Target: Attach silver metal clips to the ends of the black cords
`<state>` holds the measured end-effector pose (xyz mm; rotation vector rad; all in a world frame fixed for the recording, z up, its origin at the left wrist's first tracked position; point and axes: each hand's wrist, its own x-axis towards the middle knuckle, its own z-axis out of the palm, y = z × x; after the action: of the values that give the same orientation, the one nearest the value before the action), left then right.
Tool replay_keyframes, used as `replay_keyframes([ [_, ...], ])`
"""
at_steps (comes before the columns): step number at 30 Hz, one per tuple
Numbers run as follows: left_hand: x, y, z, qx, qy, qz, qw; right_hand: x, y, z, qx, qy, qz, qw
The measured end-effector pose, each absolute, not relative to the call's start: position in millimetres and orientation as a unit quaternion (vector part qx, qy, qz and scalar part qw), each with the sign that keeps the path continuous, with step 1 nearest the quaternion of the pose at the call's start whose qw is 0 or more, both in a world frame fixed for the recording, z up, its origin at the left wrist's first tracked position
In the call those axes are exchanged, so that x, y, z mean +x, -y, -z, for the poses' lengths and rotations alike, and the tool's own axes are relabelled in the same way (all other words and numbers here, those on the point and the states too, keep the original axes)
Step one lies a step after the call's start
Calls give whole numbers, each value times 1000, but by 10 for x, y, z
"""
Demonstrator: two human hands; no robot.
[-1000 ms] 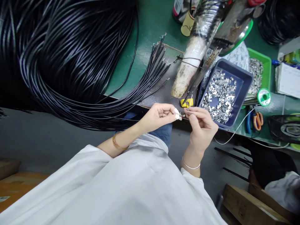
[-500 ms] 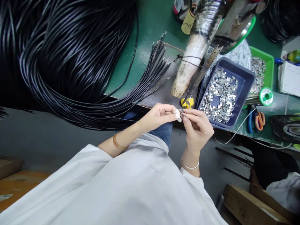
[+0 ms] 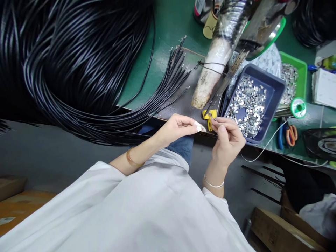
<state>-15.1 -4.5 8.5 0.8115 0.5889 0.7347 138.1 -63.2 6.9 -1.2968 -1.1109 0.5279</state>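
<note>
My left hand (image 3: 178, 128) pinches thumb and forefinger together at the bench's front edge. White wrapping, perhaps tape, covers its fingertips, and a tiny light-coloured piece (image 3: 203, 129) pokes out there, too small to name. To the right, my right hand (image 3: 229, 138) has its fingers curled close to the thumb; whatever may lie between them is hidden. Just beyond both hands, a yellow tool part (image 3: 210, 115) sits below a dark metal bar (image 3: 231, 77). Beside my right hand stands a dark blue tray (image 3: 273, 94) of small silvery metal clips (image 3: 249, 108).
Black cables (image 3: 86, 70) heap on the left, their stripped ends (image 3: 183, 66) fanned over the bench. A wrapped white post (image 3: 210, 73) leans above. On the right are a green tray (image 3: 301, 73), a solder spool (image 3: 298, 107) and orange-handled pliers (image 3: 291, 135).
My right hand has drawn apart from the left, moving right toward the blue tray. My left hand stays nearly still, its pinch kept. More of the yellow tool part now shows.
</note>
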Motion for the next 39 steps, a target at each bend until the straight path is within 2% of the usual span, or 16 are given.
replay_keyframes([
  [3,-126,41,-46,384,-293,-374,792,1343,651,-110,-576,519,-107,623],
  [8,-85,16,10,401,-308,-407,761,1268,699,-127,-540,645,18,541],
  [15,-84,-15,-22,417,-312,-412,748,1320,637,-47,-567,605,-79,554],
  [24,-53,-35,10,425,-315,-420,737,1362,589,26,-536,664,9,521],
  [39,-8,-37,0,448,-339,-450,695,1322,569,-26,-585,640,-1,497],
])
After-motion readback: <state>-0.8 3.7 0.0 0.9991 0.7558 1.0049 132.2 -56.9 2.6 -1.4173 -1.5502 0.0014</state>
